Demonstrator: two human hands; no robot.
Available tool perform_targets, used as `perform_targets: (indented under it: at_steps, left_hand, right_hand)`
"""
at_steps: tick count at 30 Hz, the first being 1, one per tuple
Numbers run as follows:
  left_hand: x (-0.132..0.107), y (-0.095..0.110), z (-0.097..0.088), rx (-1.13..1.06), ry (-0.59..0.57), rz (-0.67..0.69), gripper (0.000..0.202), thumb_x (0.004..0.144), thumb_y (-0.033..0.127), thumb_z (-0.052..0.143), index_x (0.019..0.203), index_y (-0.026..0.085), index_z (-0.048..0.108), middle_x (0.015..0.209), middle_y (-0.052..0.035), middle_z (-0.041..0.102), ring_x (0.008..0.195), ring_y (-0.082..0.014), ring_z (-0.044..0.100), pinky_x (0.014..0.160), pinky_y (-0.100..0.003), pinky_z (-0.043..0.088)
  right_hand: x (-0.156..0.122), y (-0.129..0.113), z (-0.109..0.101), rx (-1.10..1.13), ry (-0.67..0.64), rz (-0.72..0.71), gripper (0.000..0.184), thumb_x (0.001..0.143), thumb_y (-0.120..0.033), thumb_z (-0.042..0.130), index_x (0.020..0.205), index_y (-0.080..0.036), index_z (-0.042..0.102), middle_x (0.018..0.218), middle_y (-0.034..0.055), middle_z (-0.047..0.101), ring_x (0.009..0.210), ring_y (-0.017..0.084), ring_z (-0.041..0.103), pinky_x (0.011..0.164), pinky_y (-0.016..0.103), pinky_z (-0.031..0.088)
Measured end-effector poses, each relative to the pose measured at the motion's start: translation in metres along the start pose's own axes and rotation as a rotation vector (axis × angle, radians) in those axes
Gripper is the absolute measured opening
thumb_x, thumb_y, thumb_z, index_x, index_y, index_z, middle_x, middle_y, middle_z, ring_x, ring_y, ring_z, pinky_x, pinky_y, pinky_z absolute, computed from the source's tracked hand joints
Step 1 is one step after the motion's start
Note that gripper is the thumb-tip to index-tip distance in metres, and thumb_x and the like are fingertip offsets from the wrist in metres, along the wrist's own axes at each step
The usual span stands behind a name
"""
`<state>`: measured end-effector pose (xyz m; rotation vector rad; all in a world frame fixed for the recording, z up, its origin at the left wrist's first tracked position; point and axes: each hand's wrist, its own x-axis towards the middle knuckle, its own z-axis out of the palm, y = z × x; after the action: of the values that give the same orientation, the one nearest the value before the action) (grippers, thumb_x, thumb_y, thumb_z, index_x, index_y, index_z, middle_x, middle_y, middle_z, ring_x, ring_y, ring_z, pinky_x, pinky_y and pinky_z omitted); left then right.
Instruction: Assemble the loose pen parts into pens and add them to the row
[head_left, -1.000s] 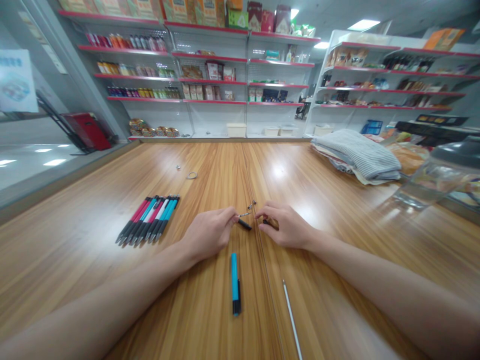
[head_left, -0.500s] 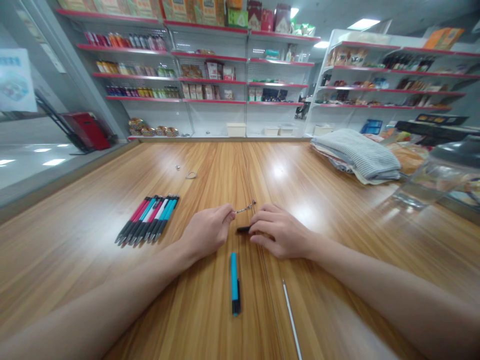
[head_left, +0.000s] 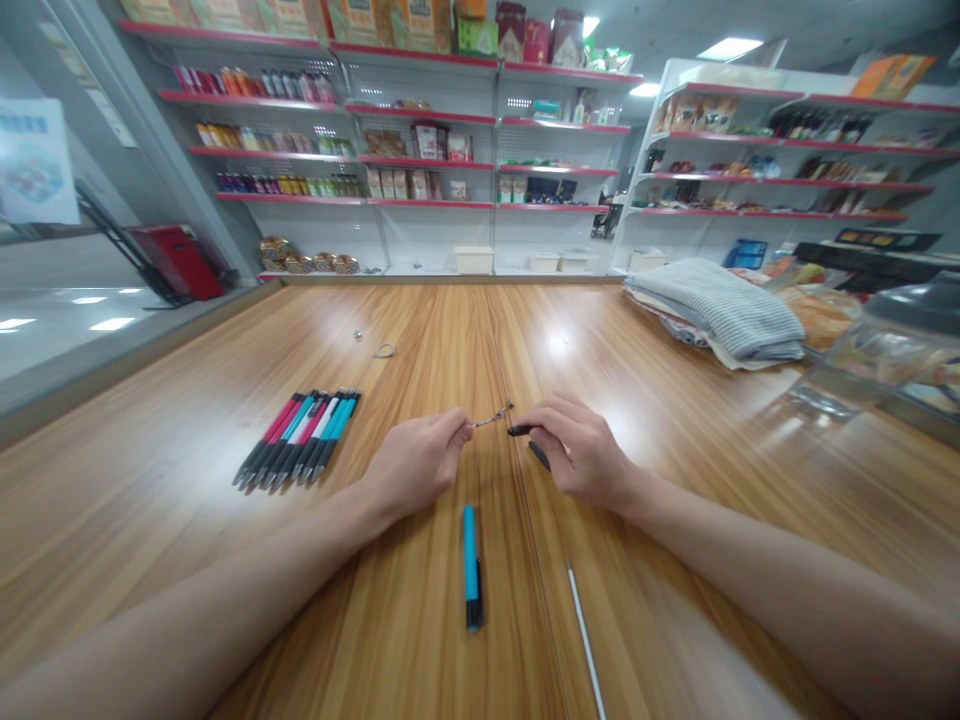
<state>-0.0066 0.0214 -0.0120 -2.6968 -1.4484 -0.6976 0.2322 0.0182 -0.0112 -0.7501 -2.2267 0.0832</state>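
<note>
My left hand rests on the wooden table and pinches a thin metal pen spring that points right. My right hand is closed on a small black pen part, its tip just right of the spring; a second black piece shows under its fingers. A blue pen barrel with a black clip lies below the hands. A thin white refill lies to its right.
A row of several assembled red, blue and white pens lies to the left. A small ring and a tiny metal bit sit farther back. Folded cloth and a clear jar stand at the right. Store shelves line the back.
My right hand picked the black part up off the table and brought its tip beside the spring. My left hand lifted the spring slightly and stayed in place.
</note>
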Motion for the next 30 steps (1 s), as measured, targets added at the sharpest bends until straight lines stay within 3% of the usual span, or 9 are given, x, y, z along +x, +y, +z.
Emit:
perform_targets:
  at_steps: [5,10,12,14,18,26,30]
  left_hand:
    - [0.000,0.002,-0.001,0.008,0.006,0.024,0.020,0.095,0.027,0.038,0.086,0.019,0.054,0.076,-0.0032,0.066,0.068,-0.0173,0.062,0.058,-0.027,0.037]
    - [-0.001,0.003,-0.001,-0.002,0.003,0.048,0.019,0.095,0.025,0.038,0.086,0.019,0.054,0.076,-0.0029,0.065,0.067,-0.0164,0.061,0.058,-0.026,0.037]
    - [-0.001,0.003,-0.002,-0.010,-0.003,0.058,0.019,0.095,0.025,0.038,0.086,0.019,0.054,0.076,-0.0028,0.065,0.067,-0.0162,0.061,0.058,-0.026,0.037]
    - [-0.001,0.003,-0.002,-0.017,-0.005,0.069,0.018,0.095,0.024,0.038,0.086,0.019,0.053,0.076,-0.0027,0.065,0.067,-0.0160,0.060,0.059,-0.026,0.037]
    - [-0.001,0.003,-0.002,-0.036,0.008,0.101,0.019,0.095,0.025,0.038,0.085,0.019,0.053,0.075,-0.0024,0.064,0.067,-0.0156,0.060,0.059,-0.026,0.037]
    - [-0.003,0.004,-0.003,-0.039,0.008,0.140,0.020,0.096,0.027,0.037,0.085,0.019,0.052,0.073,-0.0021,0.063,0.064,-0.0148,0.058,0.057,-0.026,0.036]
    - [-0.003,0.005,-0.003,-0.052,0.001,0.158,0.019,0.096,0.026,0.038,0.086,0.019,0.052,0.075,-0.0022,0.064,0.066,-0.0150,0.060,0.058,-0.026,0.037]
  right_hand:
    - [-0.002,0.004,0.001,0.100,0.135,0.236,0.010,0.092,-0.021,0.050,0.100,-0.017,0.054,0.088,0.0068,0.067,0.080,0.017,0.063,0.073,0.031,0.048]
    - [0.000,0.001,0.000,0.280,0.154,0.283,0.027,0.095,-0.023,0.046,0.122,-0.020,0.044,0.090,0.0049,0.070,0.085,0.016,0.065,0.084,0.033,0.047]
    - [0.000,0.002,0.001,0.358,0.172,0.320,0.024,0.096,-0.025,0.047,0.119,-0.020,0.044,0.089,0.0043,0.070,0.087,0.016,0.065,0.086,0.034,0.046]
    - [-0.001,0.006,0.002,0.436,0.204,0.386,0.018,0.095,-0.029,0.051,0.109,-0.020,0.044,0.088,0.0048,0.070,0.086,0.016,0.065,0.081,0.032,0.047]
    - [-0.005,0.014,0.005,0.517,0.214,0.488,0.023,0.091,-0.038,0.056,0.097,-0.020,0.043,0.079,0.0033,0.069,0.064,0.013,0.059,0.060,0.026,0.043]
    - [-0.003,0.005,0.004,0.608,0.095,0.439,0.022,0.092,-0.037,0.055,0.096,-0.021,0.041,0.085,0.0044,0.070,0.065,0.013,0.058,0.060,0.026,0.042]
    - [-0.002,0.000,0.003,0.616,0.050,0.414,0.021,0.093,-0.037,0.054,0.097,-0.021,0.040,0.089,0.0065,0.071,0.076,0.015,0.063,0.067,0.028,0.046]
